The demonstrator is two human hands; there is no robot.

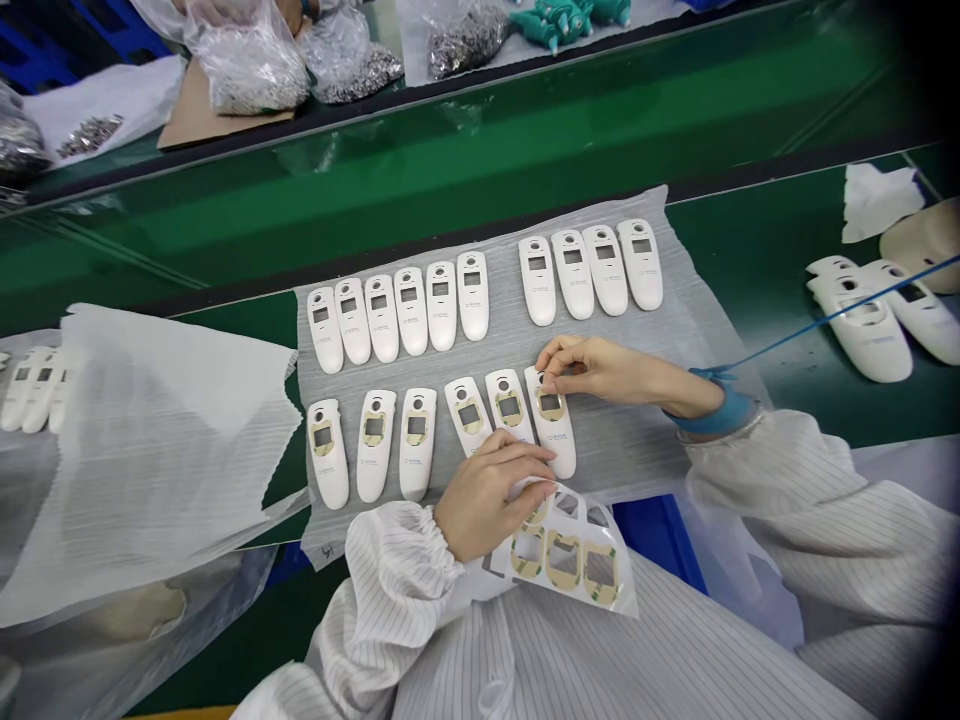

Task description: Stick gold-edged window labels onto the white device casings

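Fingers (559, 352) of the right hand (589, 366) bunch together, palm down, at a white elongated plastic casing (556, 445) with a tan adhesive frame (553, 412) around its window, rightmost in the near row; whether they pinch anything is hidden. The left hand (487, 495), half closed, grips a glossy white backing sheet (625, 588) and hides the lower ends of two neighbouring casings (508, 388). From a blue wristband (716, 410), a thin blue cord (825, 321) crosses before loose white casings (874, 345) on the green desk (739, 260).
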